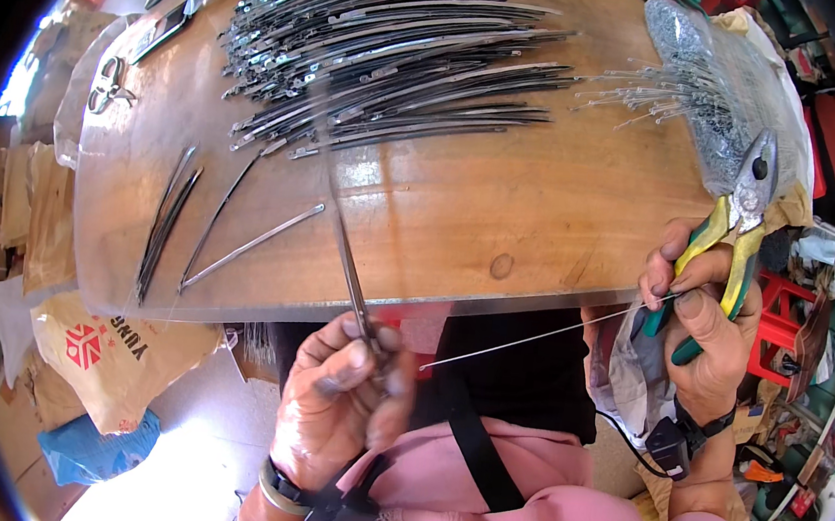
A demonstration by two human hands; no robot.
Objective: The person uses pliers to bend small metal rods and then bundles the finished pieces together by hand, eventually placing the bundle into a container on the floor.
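Note:
My left hand (337, 385) is closed around the lower end of a thin dark metal strip (346, 249). The strip points up over the table, its far end blurred. My right hand (714, 334) grips pliers (751, 197) with yellow and green handles, their head pointing up and away. Between the same hand's thumb and fingers is a thin metal wire (530, 340), slanting down to the left. Its small-ended tip lies near my left fingers, apart from the strip as far as I can see.
A large heap of metal strips (387, 52) covers the back of the wooden table (463, 205). Several loose strips (170, 222) lie at left, near small metal clippers (109, 87). Looped wires (660, 93) rest by a clear plastic bag (703, 62). A red stool (778, 325) stands right.

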